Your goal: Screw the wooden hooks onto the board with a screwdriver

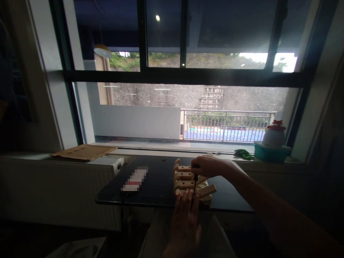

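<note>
Lying right of centre in the lower half of the frame, the pale wooden assembly with curved left ends and dark holes [184,175] is nearest the left hand [185,224] at its lower end. Its slats run left to right, while their row extends up the frame, away from the person. The left hand is unclenched, its outstretched fingers laid over the nearest slat. The right hand [211,166] is clenched around a slim, dark-handled screwdriver [196,177], just above the assembly's right side; the shaft points down, almost upright, towards the left fingertips. Exact tip contact cannot be told. A pale rectangular wooden piece [209,191] slants towards the upper right beside them. Beneath is the black, round-cornered surface [158,197]; a pixelated pale-and-red item [137,179] lies farther left on it. Beyond, a flat brown envelope [84,152] is at left, and a crumpled green cloth [243,154] lies beside a teal plastic tub [271,153] at right.
</note>
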The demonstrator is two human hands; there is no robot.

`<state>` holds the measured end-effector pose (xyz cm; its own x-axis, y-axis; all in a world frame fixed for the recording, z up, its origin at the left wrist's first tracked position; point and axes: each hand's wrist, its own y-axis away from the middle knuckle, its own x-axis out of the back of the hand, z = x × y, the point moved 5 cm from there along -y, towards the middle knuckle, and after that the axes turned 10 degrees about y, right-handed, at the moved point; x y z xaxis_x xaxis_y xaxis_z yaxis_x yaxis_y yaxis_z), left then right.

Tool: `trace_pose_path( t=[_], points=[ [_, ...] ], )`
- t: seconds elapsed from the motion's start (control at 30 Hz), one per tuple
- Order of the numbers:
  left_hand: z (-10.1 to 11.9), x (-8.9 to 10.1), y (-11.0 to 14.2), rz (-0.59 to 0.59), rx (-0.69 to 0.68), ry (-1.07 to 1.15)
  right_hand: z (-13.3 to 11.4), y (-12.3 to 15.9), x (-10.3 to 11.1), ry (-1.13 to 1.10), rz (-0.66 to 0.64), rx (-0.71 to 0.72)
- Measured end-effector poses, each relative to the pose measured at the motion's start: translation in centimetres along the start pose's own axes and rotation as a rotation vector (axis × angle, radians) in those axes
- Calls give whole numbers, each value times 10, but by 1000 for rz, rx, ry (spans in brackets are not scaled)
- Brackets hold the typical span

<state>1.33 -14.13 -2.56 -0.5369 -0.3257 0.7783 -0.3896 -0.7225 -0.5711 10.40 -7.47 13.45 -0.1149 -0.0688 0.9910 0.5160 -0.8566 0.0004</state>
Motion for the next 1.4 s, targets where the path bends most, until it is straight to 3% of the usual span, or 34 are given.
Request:
trace_pose_path(
  t=[0.33, 0.63, 1.0, 1.2, 1.4],
  points=[
    [-1, 1, 0, -47, 7, -19, 4, 2, -3, 53, 29, -69],
    [0, 2, -1, -20, 35, -35, -10, 6, 13, 52, 21, 15],
    [1, 2, 2, -33, 20, -38, -10, 2, -1, 94, 98, -62],
    [-3, -2, 0, -38, -2, -33, -5, 6, 7, 64, 10, -19],
    [-2, -1, 0, -32, 11, -31, -13, 3, 12, 93, 4, 26]
  ],
)
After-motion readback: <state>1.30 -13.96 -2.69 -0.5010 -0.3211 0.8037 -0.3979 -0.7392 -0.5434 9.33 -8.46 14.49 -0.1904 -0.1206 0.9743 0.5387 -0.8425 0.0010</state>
